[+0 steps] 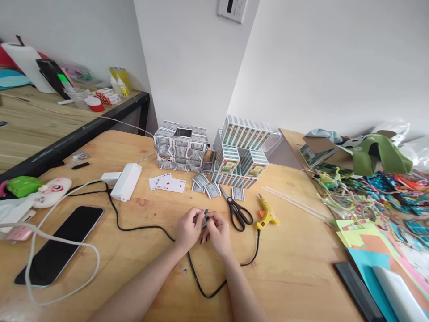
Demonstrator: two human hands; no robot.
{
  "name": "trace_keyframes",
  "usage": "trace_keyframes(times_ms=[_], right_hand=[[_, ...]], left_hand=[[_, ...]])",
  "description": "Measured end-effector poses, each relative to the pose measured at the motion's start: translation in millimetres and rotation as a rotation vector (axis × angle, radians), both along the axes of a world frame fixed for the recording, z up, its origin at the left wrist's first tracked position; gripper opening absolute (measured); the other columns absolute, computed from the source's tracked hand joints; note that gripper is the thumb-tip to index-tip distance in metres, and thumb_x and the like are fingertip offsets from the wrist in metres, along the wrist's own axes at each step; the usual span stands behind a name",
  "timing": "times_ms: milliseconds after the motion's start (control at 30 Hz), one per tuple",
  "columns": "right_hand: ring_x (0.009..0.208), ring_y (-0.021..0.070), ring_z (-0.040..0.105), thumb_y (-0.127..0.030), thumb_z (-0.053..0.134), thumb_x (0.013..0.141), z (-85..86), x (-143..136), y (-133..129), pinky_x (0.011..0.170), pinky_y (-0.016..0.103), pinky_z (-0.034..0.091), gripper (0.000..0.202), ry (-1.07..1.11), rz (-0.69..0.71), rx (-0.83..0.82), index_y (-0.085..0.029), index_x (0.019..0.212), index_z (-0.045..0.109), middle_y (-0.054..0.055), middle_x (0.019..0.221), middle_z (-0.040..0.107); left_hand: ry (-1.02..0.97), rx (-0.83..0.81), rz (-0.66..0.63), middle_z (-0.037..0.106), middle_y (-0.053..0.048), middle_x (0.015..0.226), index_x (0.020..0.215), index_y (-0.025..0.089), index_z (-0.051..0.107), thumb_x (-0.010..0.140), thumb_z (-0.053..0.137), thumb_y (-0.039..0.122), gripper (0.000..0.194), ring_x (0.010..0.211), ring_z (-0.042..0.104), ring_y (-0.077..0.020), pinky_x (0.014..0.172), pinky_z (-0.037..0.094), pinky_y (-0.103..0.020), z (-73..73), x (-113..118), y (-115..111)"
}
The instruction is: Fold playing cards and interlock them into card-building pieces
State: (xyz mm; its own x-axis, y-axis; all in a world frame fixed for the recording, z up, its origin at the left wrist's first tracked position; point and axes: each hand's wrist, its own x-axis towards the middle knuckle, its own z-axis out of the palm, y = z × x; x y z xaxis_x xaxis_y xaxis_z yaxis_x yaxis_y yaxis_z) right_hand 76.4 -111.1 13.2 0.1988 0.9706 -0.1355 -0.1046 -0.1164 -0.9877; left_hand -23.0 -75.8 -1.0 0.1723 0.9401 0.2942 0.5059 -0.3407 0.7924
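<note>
My left hand (190, 229) and my right hand (217, 230) meet over the table, fingers pinched together. Between them is a small grey-patterned playing card (204, 222), mostly hidden by the fingers. Just beyond lie several folded cards (212, 190) with grey backs and flat face-up cards (174, 185), one a two of diamonds. To the right of my right hand rest black-handled scissors (238, 213) and a yellow glue gun (267, 214). Behind them stands a box-like structure built of folded cards (181, 150).
Stacked green-and-white card boxes (239, 154) stand at the back. A black cord (134, 229) loops under my wrists. At left are a white power strip (126, 182) and a phone (63, 246). Clear glue sticks (295, 202), coloured paper (372, 250) and craft cords (365, 192) lie at right.
</note>
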Motion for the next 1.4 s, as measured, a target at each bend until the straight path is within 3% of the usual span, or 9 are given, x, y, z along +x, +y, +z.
trace_keyframes(times_ms=[167,433,600,700,900,1000,1200,1400], right_hand=[[0.028,0.0082,0.048,-0.023,0.042,0.071,3.7,2,-1,0.032,0.016,0.035,0.015,-0.002,0.028,-0.014,-0.015,0.078,0.052,-0.009,0.04,0.045],[0.038,0.0111,0.057,-0.017,0.038,0.071,0.4,6,-1,0.04,0.019,0.04,0.024,0.039,0.108,0.025,-0.014,0.089,0.054,-0.004,0.049,0.059],[0.045,0.0134,0.06,-0.028,0.045,0.077,-6.1,10,4,0.044,0.022,0.044,0.021,0.05,0.071,0.043,-0.016,0.092,0.054,-0.002,0.055,0.062],[0.054,0.0154,0.063,-0.038,0.048,0.079,-8.4,13,6,0.05,0.026,0.049,0.024,0.038,0.021,0.073,-0.017,0.09,0.053,0.002,0.064,0.064],[0.064,0.017,0.062,-0.038,0.044,0.083,-13.5,21,3,0.062,0.03,0.05,0.021,-0.303,-0.15,0.157,-0.019,0.084,0.054,0.006,0.076,0.065],[0.069,0.0179,0.063,-0.035,0.042,0.085,-15.3,23,1,0.065,0.03,0.049,0.02,-0.459,-0.161,0.181,-0.02,0.085,0.055,0.007,0.079,0.065],[0.071,0.0181,0.062,-0.031,0.043,0.084,-18.9,23,1,0.069,0.03,0.048,0.02,-0.557,-0.171,0.19,-0.02,0.087,0.059,0.007,0.08,0.067],[0.069,0.0179,0.062,-0.035,0.049,0.081,-19.8,23,4,0.066,0.029,0.049,0.02,-0.589,-0.239,0.183,-0.019,0.082,0.062,0.006,0.077,0.068]], left_hand=[[-0.073,-0.082,0.018,0.063,0.0,0.061,0.072,0.019,0.056,0.083,0.041,0.035,0.025,0.053,0.057,-0.0119,0.051,0.041,-0.021,-0.8,0,2],[-0.167,-0.183,0.027,0.065,-0.001,0.067,0.076,0.018,0.059,0.084,0.04,0.037,0.028,0.058,0.059,-0.0132,0.055,0.044,-0.022,-5.3,0,6],[-0.266,-0.196,-0.006,0.068,-0.004,0.084,0.085,0.018,0.058,0.085,0.039,0.032,0.023,0.076,0.063,-0.0153,0.069,0.049,-0.025,-7.5,2,8],[-0.279,-0.173,-0.089,0.068,-0.005,0.093,0.092,0.019,0.058,0.086,0.038,0.03,0.024,0.086,0.063,-0.016,0.076,0.049,-0.027,-5.8,1,8],[-0.11,0.01,-0.156,0.069,-0.006,0.095,0.095,0.021,0.063,0.082,0.048,0.028,0.021,0.089,0.063,-0.0176,0.082,0.049,-0.031,-2.3,-2,7],[-0.082,0.079,-0.154,0.069,-0.005,0.094,0.093,0.022,0.065,0.08,0.05,0.027,0.02,0.087,0.064,-0.0178,0.082,0.05,-0.031,-2.7,-3,8],[-0.032,0.12,-0.133,0.071,-0.004,0.09,0.091,0.022,0.067,0.077,0.052,0.025,0.02,0.079,0.066,-0.0165,0.077,0.052,-0.029,-4.8,-2,8],[0.003,0.045,-0.08,0.071,-0.003,0.087,0.091,0.023,0.068,0.074,0.052,0.023,0.023,0.072,0.066,-0.0164,0.071,0.053,-0.027,-10.4,0,6]])
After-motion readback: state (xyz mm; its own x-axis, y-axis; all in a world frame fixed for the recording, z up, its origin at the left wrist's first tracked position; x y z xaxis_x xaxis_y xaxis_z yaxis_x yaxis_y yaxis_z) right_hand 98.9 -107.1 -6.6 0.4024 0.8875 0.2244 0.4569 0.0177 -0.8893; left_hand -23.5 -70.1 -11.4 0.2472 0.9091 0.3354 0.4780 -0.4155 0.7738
